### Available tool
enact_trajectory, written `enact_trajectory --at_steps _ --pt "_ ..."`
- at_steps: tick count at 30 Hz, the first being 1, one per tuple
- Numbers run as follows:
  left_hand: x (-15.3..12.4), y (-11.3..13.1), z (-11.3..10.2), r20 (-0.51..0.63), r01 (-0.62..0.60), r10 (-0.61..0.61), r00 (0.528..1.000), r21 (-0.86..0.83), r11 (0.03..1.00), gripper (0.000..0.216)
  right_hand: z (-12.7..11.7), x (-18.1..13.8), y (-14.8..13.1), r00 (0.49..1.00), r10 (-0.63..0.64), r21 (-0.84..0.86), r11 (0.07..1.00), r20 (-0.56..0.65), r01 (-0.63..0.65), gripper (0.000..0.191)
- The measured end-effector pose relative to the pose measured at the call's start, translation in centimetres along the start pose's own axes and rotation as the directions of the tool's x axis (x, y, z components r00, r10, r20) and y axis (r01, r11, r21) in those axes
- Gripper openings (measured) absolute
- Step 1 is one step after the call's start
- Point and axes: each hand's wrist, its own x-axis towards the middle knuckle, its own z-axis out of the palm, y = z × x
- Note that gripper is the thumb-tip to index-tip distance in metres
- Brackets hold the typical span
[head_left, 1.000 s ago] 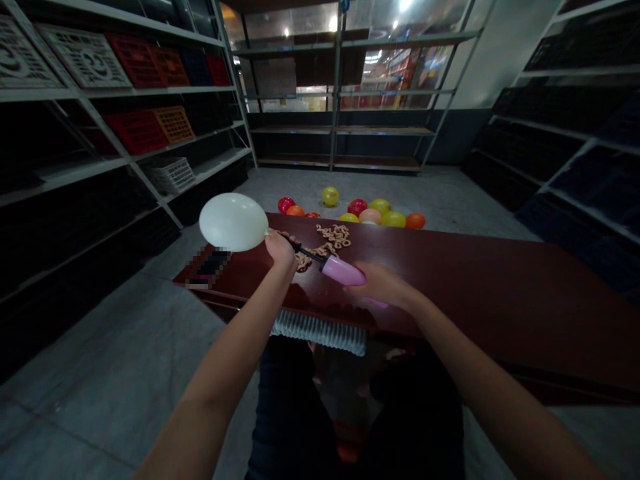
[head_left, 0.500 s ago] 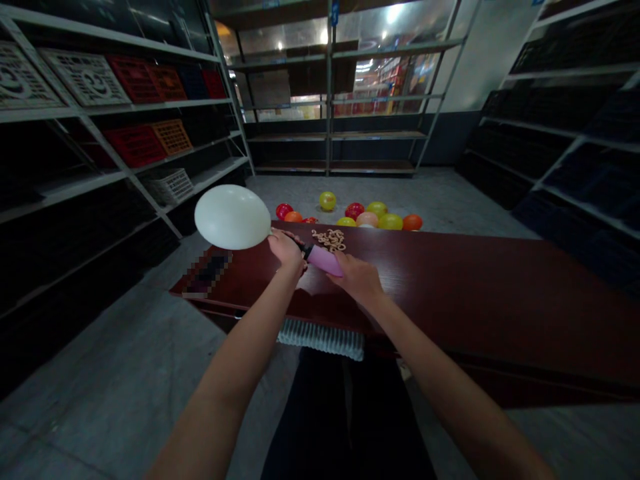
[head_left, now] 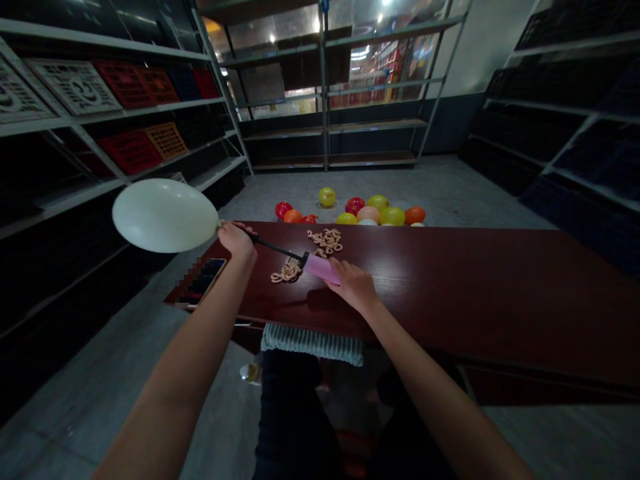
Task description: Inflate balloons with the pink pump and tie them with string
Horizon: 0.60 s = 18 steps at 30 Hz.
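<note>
My left hand [head_left: 237,240] is closed around the neck of a large pale inflated balloon [head_left: 165,215], pinching it onto the black rod of a pink hand pump [head_left: 320,268]. The rod is drawn out between my two hands. My right hand [head_left: 353,285] grips the pink pump barrel just above the dark red table [head_left: 475,287]. Several small tan balloon-like pieces [head_left: 325,241] lie scattered on the table just beyond the pump.
A phone [head_left: 203,280] lies at the table's left end. Several coloured inflated balloons [head_left: 370,212] sit on the floor behind the table. Metal shelves with crates line the left [head_left: 130,113], back and right walls. A ribbed pale cushion edge [head_left: 313,343] shows under the table.
The balloon has grown larger and moved left with my left hand. The pump rod, pushed in half a second ago, is drawn out again.
</note>
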Motion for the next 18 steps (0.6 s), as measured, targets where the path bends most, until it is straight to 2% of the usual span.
enact_trajectory --at_steps 3,5,10,14,18 --pt "-1.5 -0.1 2.4 -0.036 -0.068 0.069 0.997 0.028 0.997 0.027 0.0 -0.1 0.5 0.992 0.111 0.056 0.993 -0.063 -0.107 0.045" --pt "-3.0 -0.8 4.0 -0.016 -0.073 0.073 0.997 0.043 0.996 0.028 0.1 -0.2 0.9 0.982 0.165 0.086 0.984 -0.089 -0.158 0.045" --pt "-7.3 -5.0 6.6 0.128 -0.051 0.040 0.991 0.085 0.995 0.029 0.2 -0.2 1.0 0.965 0.237 0.121 0.967 -0.110 -0.224 0.045" --pt "-10.2 -8.2 7.1 0.196 0.075 -0.090 0.977 0.081 0.994 0.029 0.1 -0.2 0.9 0.949 0.300 0.085 0.952 -0.097 -0.292 0.045" --pt "-11.0 -8.5 6.2 0.299 0.201 -0.195 0.934 0.012 0.980 0.030 0.0 -0.2 0.9 0.949 0.304 0.050 0.952 -0.087 -0.301 0.043"
